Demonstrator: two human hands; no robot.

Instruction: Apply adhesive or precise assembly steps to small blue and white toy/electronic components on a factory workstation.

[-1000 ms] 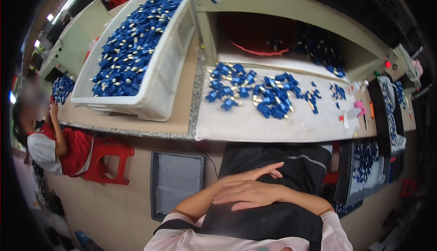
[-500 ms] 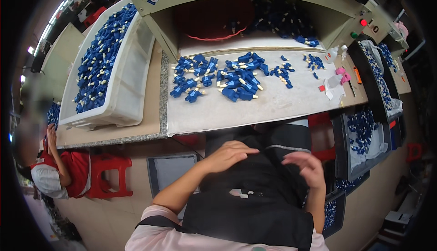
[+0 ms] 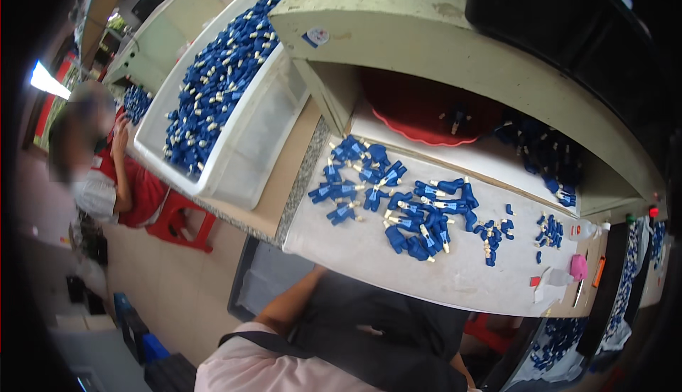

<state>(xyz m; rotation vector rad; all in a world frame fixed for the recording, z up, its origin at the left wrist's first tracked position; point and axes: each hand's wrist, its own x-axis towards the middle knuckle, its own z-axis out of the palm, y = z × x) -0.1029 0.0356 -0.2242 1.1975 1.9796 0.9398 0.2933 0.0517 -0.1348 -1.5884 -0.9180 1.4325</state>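
My left forearm reaches up to the table's front edge, and its hand is hidden there. Of my right arm only a strip of forearm shows beside the black apron; that hand is out of sight. On the white work surface above my lap lie blue doll-like body pieces with cream ends, in a left group and a middle group. Smaller blue pieces form a loose cluster and another farther right. Neither hand is seen touching them.
A white bin heaped with blue pieces stands at left. Under the pale green shelf sits a red basin. A bottle, pink object and orange tool lie right. A co-worker sits far left.
The view has swung toward the left, so the table and bin appear farther right. Both hands, earlier raised open over my lap, have dropped out of sight.
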